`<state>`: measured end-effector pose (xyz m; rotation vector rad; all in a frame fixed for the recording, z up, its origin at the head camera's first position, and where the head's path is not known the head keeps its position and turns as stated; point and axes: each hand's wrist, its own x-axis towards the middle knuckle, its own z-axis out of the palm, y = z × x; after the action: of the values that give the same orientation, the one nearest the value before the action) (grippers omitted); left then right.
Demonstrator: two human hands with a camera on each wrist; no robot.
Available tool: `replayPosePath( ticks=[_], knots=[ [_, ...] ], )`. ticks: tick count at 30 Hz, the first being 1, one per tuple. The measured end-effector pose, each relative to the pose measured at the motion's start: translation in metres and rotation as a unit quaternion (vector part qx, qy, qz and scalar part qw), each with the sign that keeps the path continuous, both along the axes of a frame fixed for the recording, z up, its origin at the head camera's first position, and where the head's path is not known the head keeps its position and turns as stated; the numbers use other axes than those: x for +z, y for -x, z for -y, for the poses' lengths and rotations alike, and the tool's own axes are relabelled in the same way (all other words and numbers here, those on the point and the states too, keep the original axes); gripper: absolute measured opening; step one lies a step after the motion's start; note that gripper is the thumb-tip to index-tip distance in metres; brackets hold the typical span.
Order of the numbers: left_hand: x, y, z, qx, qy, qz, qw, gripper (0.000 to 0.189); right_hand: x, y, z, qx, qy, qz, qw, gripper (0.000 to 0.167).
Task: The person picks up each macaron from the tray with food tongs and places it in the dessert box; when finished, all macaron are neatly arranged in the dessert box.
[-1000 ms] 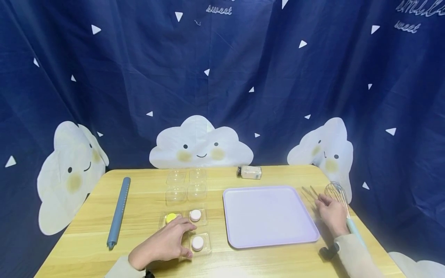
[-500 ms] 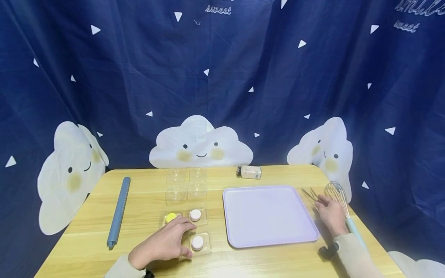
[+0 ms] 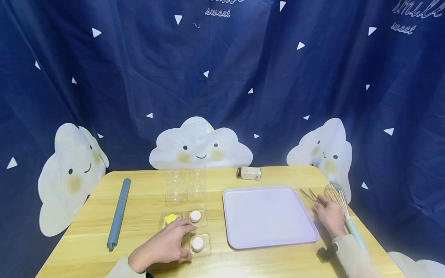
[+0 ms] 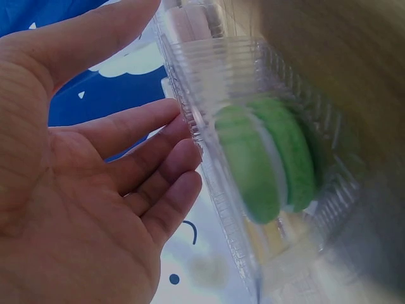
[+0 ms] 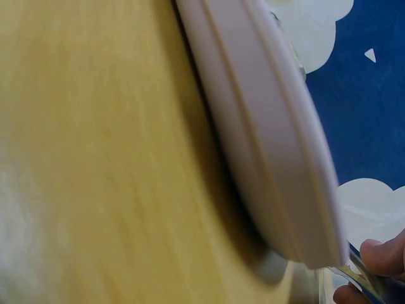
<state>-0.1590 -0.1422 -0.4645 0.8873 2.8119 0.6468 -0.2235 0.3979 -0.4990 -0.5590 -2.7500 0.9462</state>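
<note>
On tbl (image 3: 146,193), macarons (image 3: 197,244) L of tray (image 3: 271,219), btl (image 3: 251,173) behind tray, tongs (image 3: 306,195) btwn tray & whisk (image 3: 355,233).

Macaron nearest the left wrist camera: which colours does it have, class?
The macaron is green with a pale filling, best seen in the left wrist view.

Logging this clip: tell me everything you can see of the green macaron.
The green macaron has two rounded green shells with a pale filling between them; no break shows. It appears to lie flat, one shell toward the table, inside a clear, ribbed, plastic-looking container. The left hand is at the container's edge, with no finger on the macaron. Only the left wrist view shows it; the head view does not.
</note>
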Motion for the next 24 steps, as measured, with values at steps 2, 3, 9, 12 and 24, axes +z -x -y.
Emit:
replayPosePath(
  ticks=[2,3,9,12,24],
  knots=[
    [0.000,0.000,0.000,0.000,0.002,-0.002,1.0000,0.074,0.000,0.000,0.000,-0.001,0.000,-0.001,1.0000,0.052],
    [0.000,0.000,-0.001,0.000,0.003,-0.003,1.0000,0.074,-0.001,0.000,0.000,-0.001,0.001,-0.002,1.0000,0.052],
    [-0.001,0.000,-0.001,0.004,0.004,-0.001,1.0000,0.073,0.000,-0.001,0.000,-0.003,0.015,-0.005,0.9999,0.051],
    [-0.002,0.000,-0.001,0.006,0.005,-0.003,1.0000,0.073,0.003,-0.002,0.001,-0.003,0.028,-0.012,0.9995,0.051],
    [-0.002,-0.001,0.000,0.005,0.005,-0.008,0.9999,0.070,0.009,-0.001,0.014,-0.022,0.082,-0.078,0.9933,0.057]
  ],
)
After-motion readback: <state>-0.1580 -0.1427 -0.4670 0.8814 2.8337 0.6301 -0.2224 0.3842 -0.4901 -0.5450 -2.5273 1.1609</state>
